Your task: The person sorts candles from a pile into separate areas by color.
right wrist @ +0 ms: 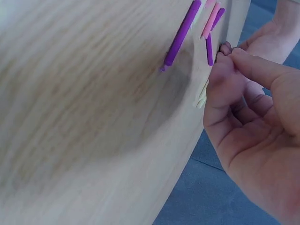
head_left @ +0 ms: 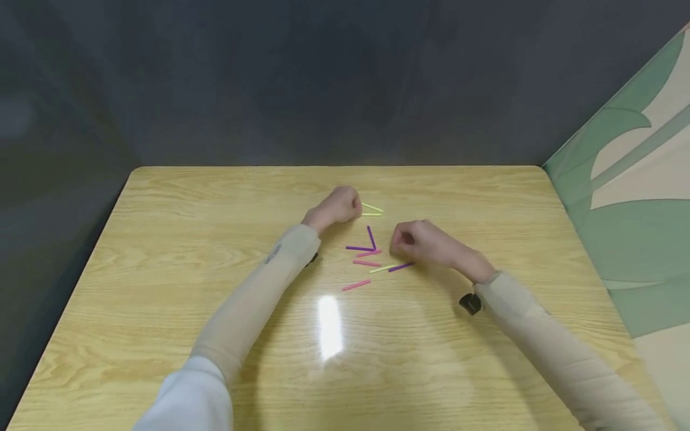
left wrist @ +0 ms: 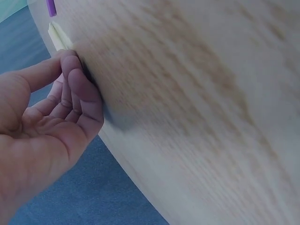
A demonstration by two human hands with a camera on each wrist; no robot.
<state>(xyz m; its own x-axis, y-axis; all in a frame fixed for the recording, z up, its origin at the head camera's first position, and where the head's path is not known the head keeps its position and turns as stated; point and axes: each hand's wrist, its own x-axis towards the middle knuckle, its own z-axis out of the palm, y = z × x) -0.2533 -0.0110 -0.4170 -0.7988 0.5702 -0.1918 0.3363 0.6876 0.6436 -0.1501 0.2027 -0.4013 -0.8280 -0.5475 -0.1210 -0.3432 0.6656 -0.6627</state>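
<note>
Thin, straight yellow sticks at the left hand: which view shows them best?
Head view: both thin yellow sticks show lengthwise, converging rightward, though the left hand may hide their left ends. Left wrist shows a short, blurred stretch beyond that hand; right wrist shows only a small piece beside the right hand.

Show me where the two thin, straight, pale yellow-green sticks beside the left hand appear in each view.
Head: the pale yellow-green sticks lie slightly right of centre, just right of the bare left hand.
Left wrist: upper left, at that hand's fingertips.
Right wrist: right of centre, against the bare right hand's outline.
Shared landmark: the left hand, upper right in the right wrist view.
</note>
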